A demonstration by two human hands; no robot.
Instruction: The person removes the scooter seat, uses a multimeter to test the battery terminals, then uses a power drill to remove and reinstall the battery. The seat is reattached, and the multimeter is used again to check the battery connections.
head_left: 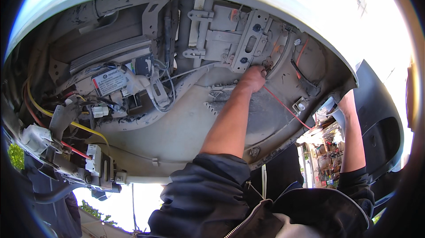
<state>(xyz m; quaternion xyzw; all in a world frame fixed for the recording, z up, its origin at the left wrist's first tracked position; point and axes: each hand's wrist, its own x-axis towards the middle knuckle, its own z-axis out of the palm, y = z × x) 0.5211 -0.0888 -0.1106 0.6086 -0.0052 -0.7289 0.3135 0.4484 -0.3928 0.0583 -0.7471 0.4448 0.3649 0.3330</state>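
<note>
My left hand (253, 78) reaches up to the grey metal panel, just under a slotted metal bracket (250, 41). Its fingers are curled closed, and a thin red wire (283, 104) runs taut from it down to the right. The fingertips are partly hidden against the panel. On the far right, my right hand (346, 101) is raised at the rim of the vehicle body (353, 78), beside a pale blue-white piece (328, 105). That rim hides its fingers. Another red-orange wire (302, 52) hangs near a small white connector (297, 42).
On the left sit a labelled electronic module (109, 82), yellow cable (88, 128), a white connector block (94, 160) and bundled wiring. A thick grey tube (146, 118) curves across the compartment. Right of my right arm stands a dark door panel (380, 123). Tools hang behind at the right.
</note>
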